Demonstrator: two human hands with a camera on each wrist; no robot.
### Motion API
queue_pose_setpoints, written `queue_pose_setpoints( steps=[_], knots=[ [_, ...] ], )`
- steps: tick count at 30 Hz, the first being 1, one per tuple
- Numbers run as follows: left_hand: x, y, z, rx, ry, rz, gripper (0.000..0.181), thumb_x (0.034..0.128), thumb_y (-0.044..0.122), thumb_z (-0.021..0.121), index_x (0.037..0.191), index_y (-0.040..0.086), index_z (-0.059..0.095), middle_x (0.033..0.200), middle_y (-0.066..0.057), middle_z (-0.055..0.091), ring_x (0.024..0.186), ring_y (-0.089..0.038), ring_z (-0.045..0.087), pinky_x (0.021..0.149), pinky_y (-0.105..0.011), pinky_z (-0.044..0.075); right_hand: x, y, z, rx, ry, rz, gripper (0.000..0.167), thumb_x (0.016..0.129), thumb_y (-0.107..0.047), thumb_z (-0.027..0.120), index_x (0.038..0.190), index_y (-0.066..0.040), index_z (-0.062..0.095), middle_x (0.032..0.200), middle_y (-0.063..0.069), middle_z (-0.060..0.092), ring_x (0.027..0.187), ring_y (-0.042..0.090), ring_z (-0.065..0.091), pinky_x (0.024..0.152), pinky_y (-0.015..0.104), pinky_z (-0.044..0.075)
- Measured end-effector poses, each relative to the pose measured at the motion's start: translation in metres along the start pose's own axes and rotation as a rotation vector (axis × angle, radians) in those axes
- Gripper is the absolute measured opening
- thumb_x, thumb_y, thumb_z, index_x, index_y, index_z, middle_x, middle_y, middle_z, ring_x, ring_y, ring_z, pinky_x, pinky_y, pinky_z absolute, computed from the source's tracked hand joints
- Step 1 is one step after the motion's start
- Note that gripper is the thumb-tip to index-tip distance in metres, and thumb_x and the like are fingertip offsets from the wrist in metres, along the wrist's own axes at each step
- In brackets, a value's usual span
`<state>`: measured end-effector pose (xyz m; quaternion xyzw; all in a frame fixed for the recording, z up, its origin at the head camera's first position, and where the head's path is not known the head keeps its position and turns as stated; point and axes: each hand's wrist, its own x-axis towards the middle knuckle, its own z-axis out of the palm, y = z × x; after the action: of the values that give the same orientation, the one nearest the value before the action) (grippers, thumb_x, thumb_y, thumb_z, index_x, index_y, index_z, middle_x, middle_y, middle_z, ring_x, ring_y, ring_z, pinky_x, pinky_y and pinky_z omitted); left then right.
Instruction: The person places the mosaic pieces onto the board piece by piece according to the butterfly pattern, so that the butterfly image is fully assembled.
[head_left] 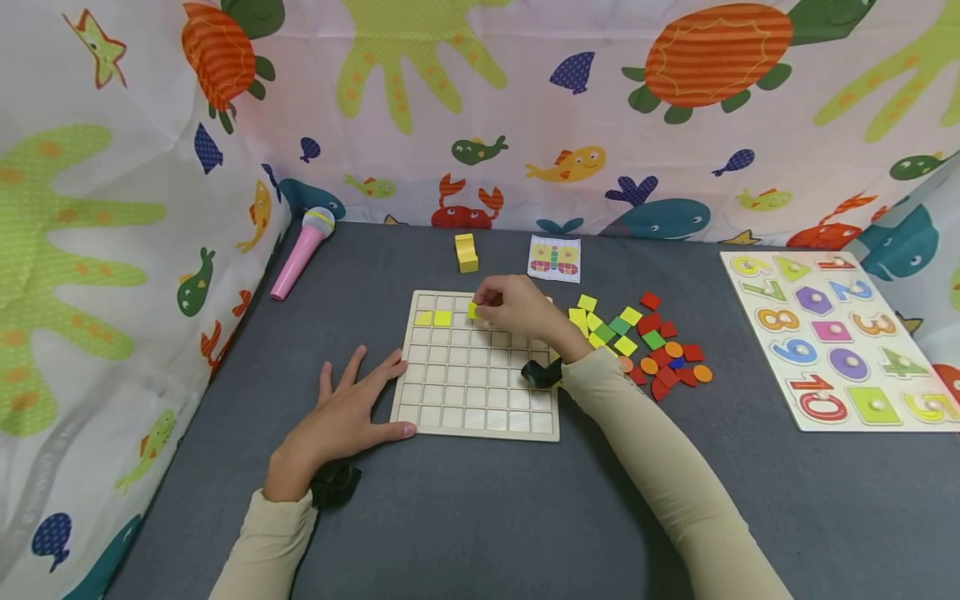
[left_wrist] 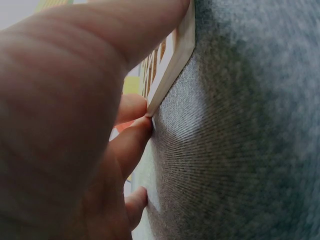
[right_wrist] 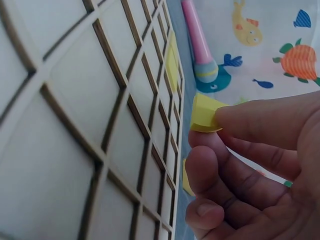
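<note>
In the head view, one wooden grid board (head_left: pixel 453 396) lies on the grey tabletop (head_left: pixel 480 525), with two yellow squares (head_left: pixel 433 318) side by side in cells toward its far left corner. The left hand (head_left: pixel 341 421) is spread wide and grasps nothing; its thumb and some fingertips touch the board's left edge. The right hand (head_left: pixel 521 310) reaches over the far part of the board, pinching one yellow tile (head_left: pixel 472 311) above the cells.

Just right of the board is a loose pile: four orange discs (head_left: pixel 702 373) that can be made out, three green tiles (head_left: pixel 653 340), one blue piece (head_left: pixel 677 363), and several yellow pieces (head_left: pixel 587 303) and red pieces (head_left: pixel 650 301) that overlap too much to count surely. On the far side stand one yellow block stack (head_left: pixel 466 253) and one butterfly card (head_left: pixel 554 259); one pink microphone (head_left: pixel 302 254) lies far left, one number board (head_left: pixel 840 342) right.

In the left wrist view, the thumb lies against the board's rim and two fingertips meet its edge, while another finger sits apart from it.

In the right wrist view, thumb and forefinger pinch the yellow tile beside the grid, the other fingers curled.
</note>
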<state>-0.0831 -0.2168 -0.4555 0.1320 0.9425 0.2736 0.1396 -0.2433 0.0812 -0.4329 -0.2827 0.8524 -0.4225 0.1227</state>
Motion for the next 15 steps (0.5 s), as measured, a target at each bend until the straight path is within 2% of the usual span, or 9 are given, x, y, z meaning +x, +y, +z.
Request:
queue_pose_setpoints(
  steps=[6,15],
  knots=[
    [0.002,0.0,0.001,-0.001,0.002,0.007,0.098,0.0895,0.061,0.081,0.166,0.015,0.042,0.176,-0.007,0.027,0.161,-0.048,0.0,0.115,-0.078,-0.014,0.006,-0.003,0.009,-0.047,-0.024,0.013,0.005,0.101,-0.007,0.073,0.104,-0.004,0.075,0.092,0.005,0.071,0.084,0.023,0.062,0.078,0.035,0.052],
    [0.002,-0.002,0.002,0.015,0.01,-0.007,0.097,0.0891,0.059,0.083,0.166,0.015,0.042,0.175,-0.008,0.028,0.161,-0.048,0.001,0.115,-0.079,-0.014,0.016,-0.01,0.022,-0.157,-0.048,-0.03,0.004,0.101,-0.005,0.072,0.102,-0.002,0.073,0.088,0.006,0.069,0.081,0.023,0.06,0.077,0.035,0.051]
  ],
)
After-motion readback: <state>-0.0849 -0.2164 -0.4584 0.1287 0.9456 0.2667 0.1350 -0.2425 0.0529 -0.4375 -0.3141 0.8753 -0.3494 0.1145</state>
